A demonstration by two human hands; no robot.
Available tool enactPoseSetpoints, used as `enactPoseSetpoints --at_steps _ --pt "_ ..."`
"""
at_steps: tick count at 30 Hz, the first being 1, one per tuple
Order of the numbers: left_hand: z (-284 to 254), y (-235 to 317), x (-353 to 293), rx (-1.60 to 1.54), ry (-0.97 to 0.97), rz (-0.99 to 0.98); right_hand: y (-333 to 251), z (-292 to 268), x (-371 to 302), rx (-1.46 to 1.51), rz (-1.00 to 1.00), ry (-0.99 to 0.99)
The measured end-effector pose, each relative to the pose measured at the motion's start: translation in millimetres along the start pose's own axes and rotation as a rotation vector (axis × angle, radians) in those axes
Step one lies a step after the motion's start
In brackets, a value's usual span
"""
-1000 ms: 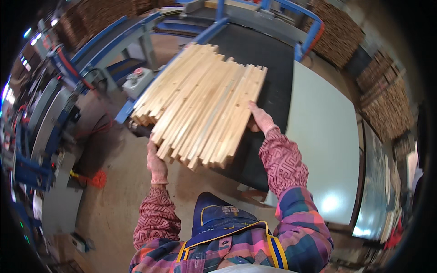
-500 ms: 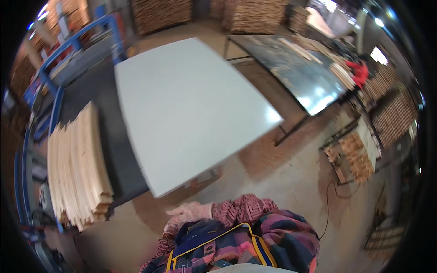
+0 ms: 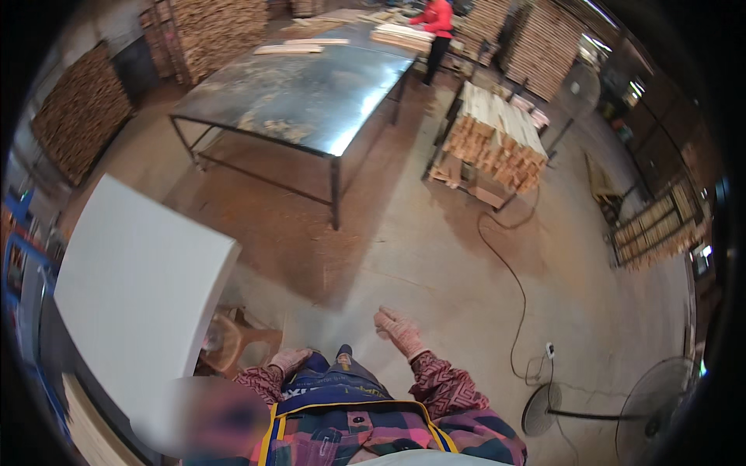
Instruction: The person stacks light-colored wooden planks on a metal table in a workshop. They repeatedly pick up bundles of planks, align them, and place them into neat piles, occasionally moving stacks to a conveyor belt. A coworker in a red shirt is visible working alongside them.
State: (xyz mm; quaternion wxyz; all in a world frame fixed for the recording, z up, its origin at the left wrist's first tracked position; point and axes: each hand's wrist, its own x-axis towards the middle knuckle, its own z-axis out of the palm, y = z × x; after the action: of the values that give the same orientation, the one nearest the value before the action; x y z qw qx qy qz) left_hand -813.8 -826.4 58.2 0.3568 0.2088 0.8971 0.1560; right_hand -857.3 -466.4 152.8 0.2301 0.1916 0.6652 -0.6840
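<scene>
My right hand point(image 3: 400, 332), in a pale work glove, is held out in front of my body above the floor. Its fingers are loosely stretched and nothing shows in them. Close to my waist, beside the dark blue apron point(image 3: 334, 380), is my gloved left hand point(image 3: 291, 359). Its fingers are partly hidden and blurred, and no held thing is visible. A large white-topped table point(image 3: 140, 272) lies to the left of that hand, with a brown plastic stool point(image 3: 237, 342) by its near right edge.
A metal-topped table point(image 3: 311, 101) holding wooden strips stands ahead; a person in red point(image 3: 438, 17) is at its far end. Stacked timber point(image 3: 501, 132) sits on a rack to the right. A cable point(image 3: 517, 287) crosses the floor near a fan point(image 3: 544, 408). Boards point(image 3: 93, 419) lie lower left.
My view has turned right, so the white table has shifted left and the metal table now lies ahead. My right arm has swung from across my body out to the right.
</scene>
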Motion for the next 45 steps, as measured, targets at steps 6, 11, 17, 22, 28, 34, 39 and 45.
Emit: enactPoseSetpoints --at_steps 6,11,17,22,28,34,39,45 --pt "-122.1 44.4 148.7 -0.1 -0.132 -0.011 -35.9 -17.2 73.4 0.356 0.027 -0.01" --pt "-158.1 -8.5 286.3 0.005 -0.072 0.391 -107.6 -33.3 188.5 0.417 -0.02 -0.086" --pt "-335.5 17.2 400.3 -0.371 -0.032 -0.031 -144.8 -137.6 292.9 -0.674 0.06 0.19" --pt "-371.6 15.0 459.7 -0.495 -0.059 -0.122 -49.9 -220.3 273.4 -0.589 0.421 0.276" --pt "-416.5 0.8 658.4 -0.319 -0.155 0.004 -98.1 -330.4 392.6 -0.989 0.44 0.003" --pt "-506.2 24.2 751.4 -0.001 0.144 0.396 -227.8 -443.3 611.1 -0.714 0.233 0.238" --pt "-625.8 50.2 879.1 -1.015 0.209 -0.291 -435.9 -502.2 832.7 -0.975 -0.577 0.257" --pt "-786.0 74.7 984.6 -0.729 0.542 -0.398 -559.3 -494.3 1022.1 -0.344 -0.378 0.097"
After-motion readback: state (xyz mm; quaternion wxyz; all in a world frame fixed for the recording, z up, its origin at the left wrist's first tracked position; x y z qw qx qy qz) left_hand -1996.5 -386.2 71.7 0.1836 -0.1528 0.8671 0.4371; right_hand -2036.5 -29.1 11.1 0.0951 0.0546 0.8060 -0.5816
